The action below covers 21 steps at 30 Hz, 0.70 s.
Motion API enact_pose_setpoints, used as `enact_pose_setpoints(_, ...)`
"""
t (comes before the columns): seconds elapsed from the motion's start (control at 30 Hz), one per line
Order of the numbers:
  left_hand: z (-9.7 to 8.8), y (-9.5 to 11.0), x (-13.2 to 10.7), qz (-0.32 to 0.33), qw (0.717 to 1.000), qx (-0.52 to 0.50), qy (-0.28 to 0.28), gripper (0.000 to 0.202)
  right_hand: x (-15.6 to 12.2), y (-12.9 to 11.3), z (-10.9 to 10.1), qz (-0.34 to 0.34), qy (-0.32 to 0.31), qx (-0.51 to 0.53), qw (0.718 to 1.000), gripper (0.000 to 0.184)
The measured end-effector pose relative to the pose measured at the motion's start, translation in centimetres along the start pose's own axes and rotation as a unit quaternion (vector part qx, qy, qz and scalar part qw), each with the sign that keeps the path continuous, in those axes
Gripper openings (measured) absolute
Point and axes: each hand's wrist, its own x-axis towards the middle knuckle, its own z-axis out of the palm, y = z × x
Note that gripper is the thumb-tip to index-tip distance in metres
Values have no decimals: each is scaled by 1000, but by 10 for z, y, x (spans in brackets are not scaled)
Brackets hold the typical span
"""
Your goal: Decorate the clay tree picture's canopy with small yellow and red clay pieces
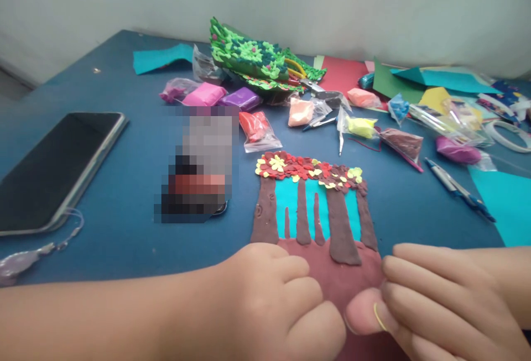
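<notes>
A clay picture lies on the table in front of me, with brown tree trunks on turquoise, a reddish-brown ground and a top border of red, brown and yellow flowers. Over its lower left part my left hand is closed, its fingers curled under; whatever they hold is hidden. My right hand is closed at the picture's lower right, thumb pointing toward the left hand. A thin yellow strand, apparently clay, curves across that thumb and meets the fingers. The two hands are close together but apart.
A phone lies at the left, near a pixelated object. Behind the picture are bagged clay packs, including red and yellow, and a green leafy craft piece. Pens and turquoise paper lie right.
</notes>
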Motion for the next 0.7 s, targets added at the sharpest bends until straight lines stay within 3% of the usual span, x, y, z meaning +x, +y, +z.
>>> enact_pose_setpoints(0.17, 1, 1, 2, -3, 1000, -12, 21, 32, 13, 9, -10, -9, -58, 47, 997, 36)
enact_pose_setpoints(0.27, -2, 2, 5, -27, 997, -14, 72, 33, 18, 11, -11, -37, -33, 50, 998, 31)
enact_pose_setpoints(0.43, -9, 3, 8, -73, 993, 24, 92, 22, 26, 23, -1, -154, -3, 42, 987, 7)
enact_pose_setpoints(0.53, -7, 3, 5, -91, 986, 10, 140, 18, 32, 35, 0, -195, -20, 62, 979, 8)
enact_pose_setpoints(0.7, -6, 2, 7, -121, 985, -29, 121, 16, 36, 44, -3, -197, -58, 78, 976, 5)
